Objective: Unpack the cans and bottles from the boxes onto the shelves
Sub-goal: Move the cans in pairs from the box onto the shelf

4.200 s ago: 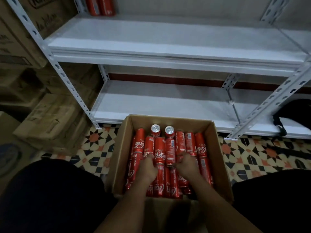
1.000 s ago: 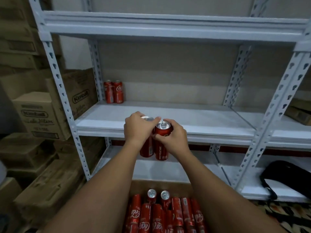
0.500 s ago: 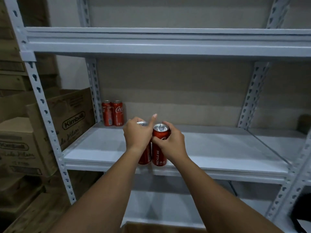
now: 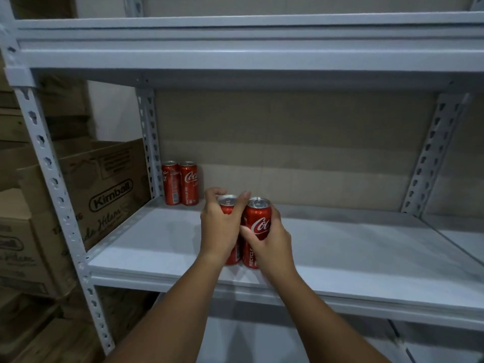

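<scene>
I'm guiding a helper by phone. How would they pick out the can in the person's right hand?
Find the white metal shelf. Near its front edge, two hands hold two red cans side by side. Yours is the right-hand can, logo facing you, in the right hand, unlike the two loose cans at the back-left corner.

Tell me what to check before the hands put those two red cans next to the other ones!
1. Left hand grips its can: ok.
2. Right hand grips its can: ok.
3. Both held cans upright: ok.
4. Bare room on the shelf beside the two standing cans: ok.
5. Standing cans upright at the back left corner: ok.
6. Held cans already resting on the shelf: cannot tell, the hands hide their bottoms.
</scene>
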Demonstrator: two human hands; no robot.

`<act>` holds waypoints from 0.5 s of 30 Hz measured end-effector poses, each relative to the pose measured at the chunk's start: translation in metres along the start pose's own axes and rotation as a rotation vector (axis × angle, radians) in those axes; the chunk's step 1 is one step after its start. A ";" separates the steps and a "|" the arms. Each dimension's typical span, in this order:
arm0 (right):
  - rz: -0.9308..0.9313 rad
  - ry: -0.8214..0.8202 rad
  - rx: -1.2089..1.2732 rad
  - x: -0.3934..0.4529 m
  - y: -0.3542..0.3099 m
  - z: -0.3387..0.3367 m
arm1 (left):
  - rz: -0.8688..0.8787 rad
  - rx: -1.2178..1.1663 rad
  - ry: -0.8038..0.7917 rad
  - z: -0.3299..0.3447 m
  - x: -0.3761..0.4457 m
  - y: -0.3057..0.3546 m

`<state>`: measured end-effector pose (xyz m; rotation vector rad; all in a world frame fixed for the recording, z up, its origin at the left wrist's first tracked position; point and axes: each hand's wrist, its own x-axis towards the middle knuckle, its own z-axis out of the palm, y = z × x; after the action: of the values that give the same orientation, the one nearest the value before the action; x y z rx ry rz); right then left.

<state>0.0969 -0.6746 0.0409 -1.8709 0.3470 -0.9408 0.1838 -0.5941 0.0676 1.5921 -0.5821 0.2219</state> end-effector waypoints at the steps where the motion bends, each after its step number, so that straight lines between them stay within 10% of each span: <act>1: 0.003 0.001 0.022 -0.003 0.005 0.006 | 0.004 -0.053 -0.026 -0.001 -0.006 -0.004; 8: 0.017 -0.092 0.135 0.022 0.035 0.022 | -0.168 -0.113 -0.366 -0.005 -0.003 -0.063; 15: -0.005 -0.184 0.200 0.090 0.072 0.042 | -0.173 -0.081 -0.354 0.015 0.062 -0.094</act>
<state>0.1991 -0.7362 0.0104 -1.7577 0.1310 -0.7694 0.2791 -0.6223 0.0133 1.6035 -0.7099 -0.2154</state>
